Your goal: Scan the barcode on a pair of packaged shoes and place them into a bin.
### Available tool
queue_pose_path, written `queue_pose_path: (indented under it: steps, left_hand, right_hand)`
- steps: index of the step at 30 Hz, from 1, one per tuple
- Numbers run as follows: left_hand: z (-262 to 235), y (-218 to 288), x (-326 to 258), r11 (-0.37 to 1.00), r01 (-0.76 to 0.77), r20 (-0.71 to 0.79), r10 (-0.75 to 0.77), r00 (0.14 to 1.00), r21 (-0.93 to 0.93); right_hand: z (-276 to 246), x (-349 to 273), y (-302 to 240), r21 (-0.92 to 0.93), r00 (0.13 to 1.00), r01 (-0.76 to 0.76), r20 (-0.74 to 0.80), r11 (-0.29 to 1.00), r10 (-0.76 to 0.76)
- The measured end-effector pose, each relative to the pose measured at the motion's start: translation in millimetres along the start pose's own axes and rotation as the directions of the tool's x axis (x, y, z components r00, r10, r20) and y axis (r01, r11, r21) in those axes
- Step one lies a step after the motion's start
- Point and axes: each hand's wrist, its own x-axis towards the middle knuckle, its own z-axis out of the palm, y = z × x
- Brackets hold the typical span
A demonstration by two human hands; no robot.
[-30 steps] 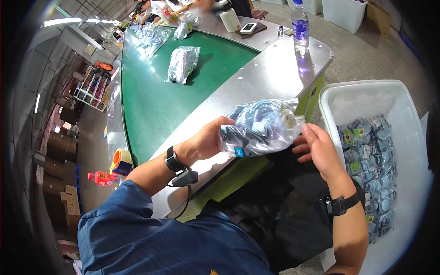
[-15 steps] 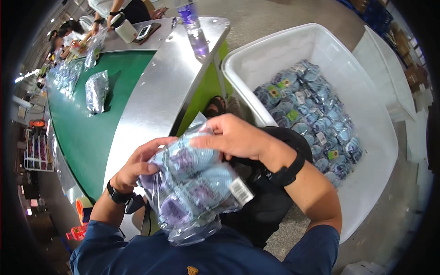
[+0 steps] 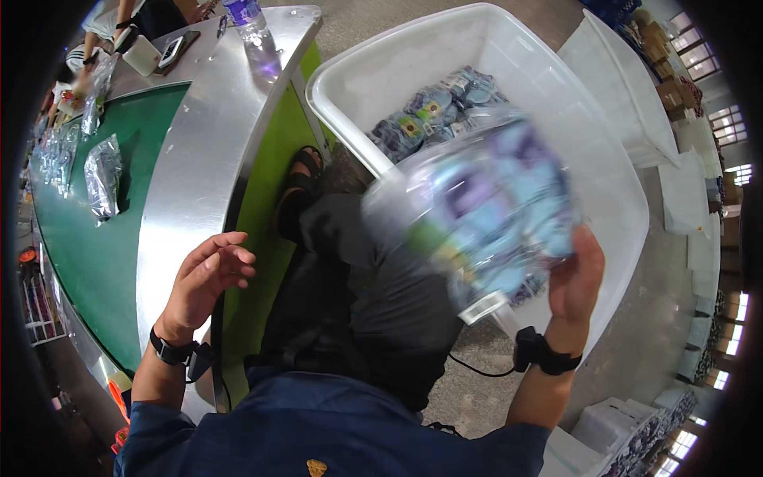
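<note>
A clear plastic bag of light-blue and purple shoes [image 3: 509, 199], smeared by motion, hangs over the near side of the white tub [image 3: 636, 215]. At its lower right edge my right hand [image 3: 578, 274] grips it, the fingers partly hidden by the bag. A white label [image 3: 482, 308] shows at the bag's lower end. My left hand [image 3: 214, 270] is held up beside the metal table edge, fingers loosely curled and apart, holding nothing. Inside the tub lie several similar bags [image 3: 433, 111], partly covered by the moving one.
To the left stands a table with a green surface [image 3: 143, 151] and a metal border [image 3: 191, 143]. A clear bag [image 3: 103, 179], a water bottle [image 3: 246, 20] and a phone [image 3: 171, 52] rest on it. Another person's arm [image 3: 125, 16] is at the far left.
My left hand has let go of the bag and moved left. The bag has gone right with my right hand, from my lap to over the tub. The view has shifted right.
</note>
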Motion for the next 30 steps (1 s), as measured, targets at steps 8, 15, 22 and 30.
queue_pose_path:
  steps: [8, 15, 22, 30]
  left_hand:
    - [3, 5, 6, 0.999, -0.010, -0.022, 0.011, 1.000, 0.052]
    - [-4, 14, 4, 0.992, -0.032, -0.040, 0.037, 0.999, 0.126]
    - [-27, 25, -24, 0.991, -0.035, -0.136, 0.052, 0.989, 0.126]
    - [-97, 43, -3, 0.920, -0.178, -0.312, 0.293, 0.904, 0.348]
  right_hand:
    - [-265, 0, 56, 0.058, 0.771, -0.129, -0.622, 0.990, 0.137]
    - [-236, 0, 83, -0.019, 0.702, -0.498, -0.595, 0.867, 0.390]
    - [13, 43, 23, -0.321, 0.970, -0.230, -0.003, 0.919, 0.242]
    - [168, 38, -9, -0.073, 0.663, -0.367, 0.678, 0.927, 0.316]
